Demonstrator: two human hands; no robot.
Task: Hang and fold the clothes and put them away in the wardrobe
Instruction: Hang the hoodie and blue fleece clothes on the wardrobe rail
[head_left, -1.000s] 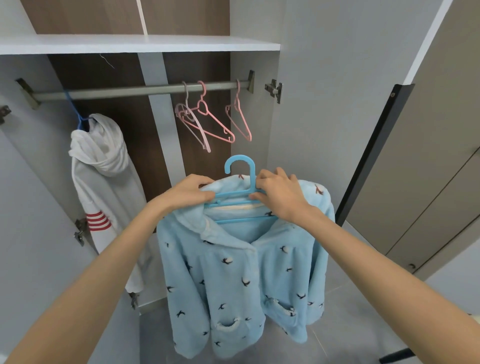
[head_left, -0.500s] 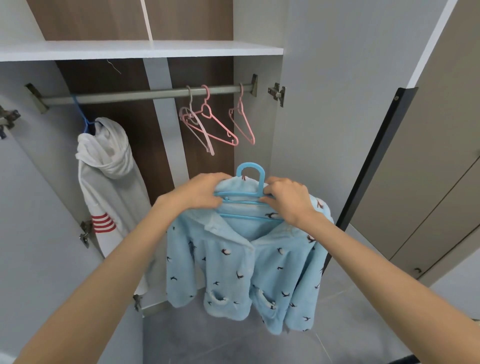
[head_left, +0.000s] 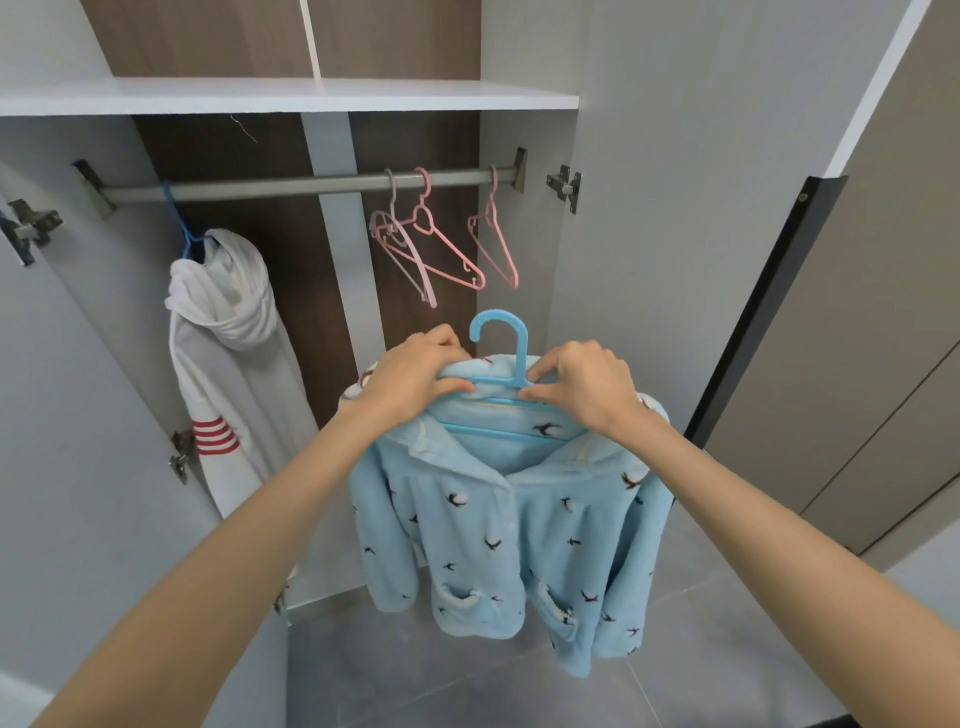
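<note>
before the open wardrobe (head_left: 291, 96), a person's left hand (head_left: 415, 379) and right hand (head_left: 582, 384) each grip the blue hanger (head_left: 521, 361) beside its neck, fingers (head_left: 540, 371) curled over bar and collar so the fleece jacket (head_left: 498, 545) draped below them cannot slip off. the hook (head_left: 497, 314) stands free between the hands, seemingly kept clear for the rail (head_left: 291, 186) above them; pink hangers (head_left: 447, 249) dangle just beyond, a white hoodie (head_left: 234, 364) far left.

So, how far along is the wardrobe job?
Done: a white hooded top hangs on the rail. In hand: the blue fleece jacket sits on a light blue hanger, gripped by left hand and right hand, its hook below the rail. Left: hook it on, near the three empty hangers. No folded clothes in view.
</note>
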